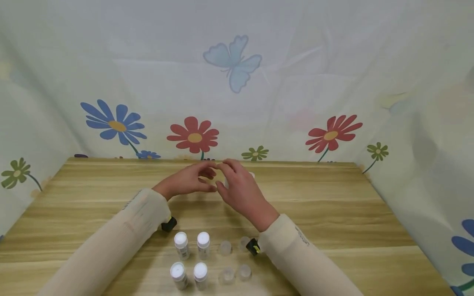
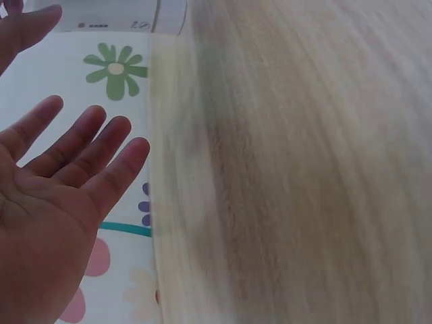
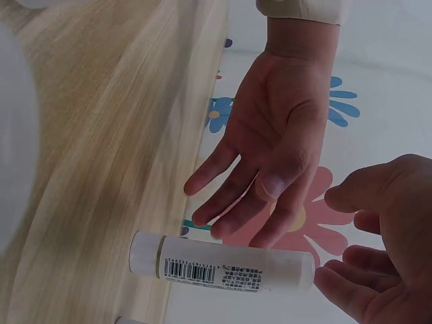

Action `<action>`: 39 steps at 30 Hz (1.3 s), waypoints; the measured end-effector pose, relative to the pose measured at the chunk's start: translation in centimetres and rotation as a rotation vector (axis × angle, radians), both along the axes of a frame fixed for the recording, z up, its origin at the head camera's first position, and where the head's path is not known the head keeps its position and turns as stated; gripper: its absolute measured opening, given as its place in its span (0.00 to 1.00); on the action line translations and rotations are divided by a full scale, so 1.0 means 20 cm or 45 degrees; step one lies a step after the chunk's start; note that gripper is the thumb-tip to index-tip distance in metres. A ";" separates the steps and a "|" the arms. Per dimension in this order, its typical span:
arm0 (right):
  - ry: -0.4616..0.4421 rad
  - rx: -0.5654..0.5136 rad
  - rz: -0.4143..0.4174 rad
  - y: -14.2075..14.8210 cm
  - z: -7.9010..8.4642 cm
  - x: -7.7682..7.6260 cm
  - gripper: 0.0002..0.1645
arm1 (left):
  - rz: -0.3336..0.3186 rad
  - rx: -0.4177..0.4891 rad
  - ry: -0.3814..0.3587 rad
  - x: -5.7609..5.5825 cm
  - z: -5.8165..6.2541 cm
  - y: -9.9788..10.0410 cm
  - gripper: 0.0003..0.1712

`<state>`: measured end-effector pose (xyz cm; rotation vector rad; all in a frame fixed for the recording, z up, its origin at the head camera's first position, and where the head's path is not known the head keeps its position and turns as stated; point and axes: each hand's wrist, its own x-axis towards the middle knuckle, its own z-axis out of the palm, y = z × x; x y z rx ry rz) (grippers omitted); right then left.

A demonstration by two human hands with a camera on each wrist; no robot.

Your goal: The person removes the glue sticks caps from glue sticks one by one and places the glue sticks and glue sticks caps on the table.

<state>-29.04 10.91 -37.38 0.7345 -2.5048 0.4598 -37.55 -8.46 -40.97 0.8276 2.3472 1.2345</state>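
A white glue stick (image 3: 212, 264) with a barcode label and a translucent cap stands upright on the table, toward the back. My right hand (image 1: 243, 190) is beside its capped end, fingers loosely bent and thumb apart. In the right wrist view, the right fingertips (image 3: 327, 277) are right at the cap. My left hand (image 1: 190, 179) faces it from the left, with its fingers spread and nothing in the palm. The left wrist view shows the left hand (image 2: 61, 175) below part of a labelled translucent tube (image 2: 121, 15).
Several white tubes (image 1: 181, 242) stand in two rows near the front of the wooden table (image 1: 314, 230). Several small translucent caps (image 1: 227, 274) lie to their right, under the right sleeve. A flowered cloth (image 1: 281, 102) hangs behind the table and at both sides.
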 end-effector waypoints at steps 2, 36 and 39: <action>-0.015 0.001 0.005 -0.01 0.00 -0.01 0.25 | -0.008 0.003 0.003 -0.01 -0.01 0.02 0.34; -0.076 0.249 -0.053 -0.01 0.02 -0.02 0.14 | -0.152 -0.074 0.096 0.00 -0.03 0.14 0.24; -0.038 0.225 -0.044 0.00 0.02 -0.02 0.12 | -0.153 -0.059 0.110 0.01 -0.03 0.13 0.23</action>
